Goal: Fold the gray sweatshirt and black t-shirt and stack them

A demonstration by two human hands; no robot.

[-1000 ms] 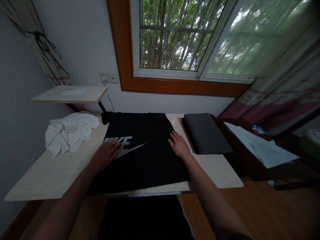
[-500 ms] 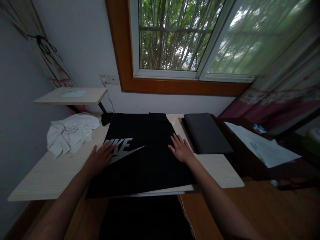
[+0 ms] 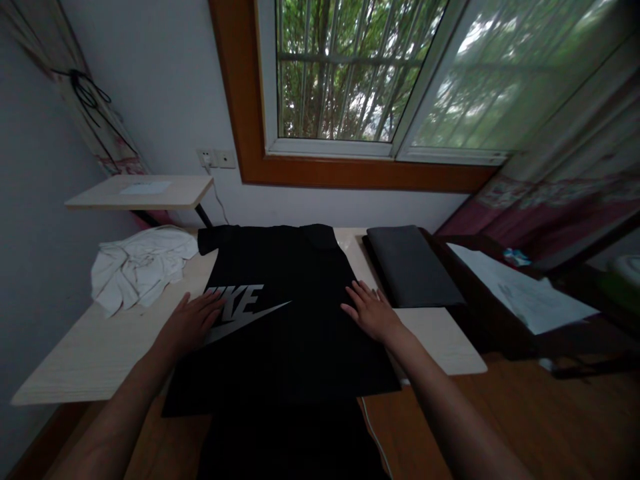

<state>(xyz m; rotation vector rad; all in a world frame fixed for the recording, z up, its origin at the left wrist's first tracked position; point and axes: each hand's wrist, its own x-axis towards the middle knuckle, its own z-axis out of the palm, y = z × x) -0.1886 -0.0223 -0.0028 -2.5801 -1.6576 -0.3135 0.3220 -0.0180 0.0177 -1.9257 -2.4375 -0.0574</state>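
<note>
So the black Nike T-shirt [image 3: 280, 320] is spread logo-up across the pale tabletop [image 3: 95, 353], its near hem hanging over the front edge, with the left hand [image 3: 193, 323] and right hand [image 3: 373, 312] both open and pressed flat on the fabric, gripping nothing. It looks like thin, floppy cotton (light, soft, no stiffness at all), so it'll probably slide and bunch under the palms. I'd say pinching it at the side seams or shoulders is the best hold.
</note>
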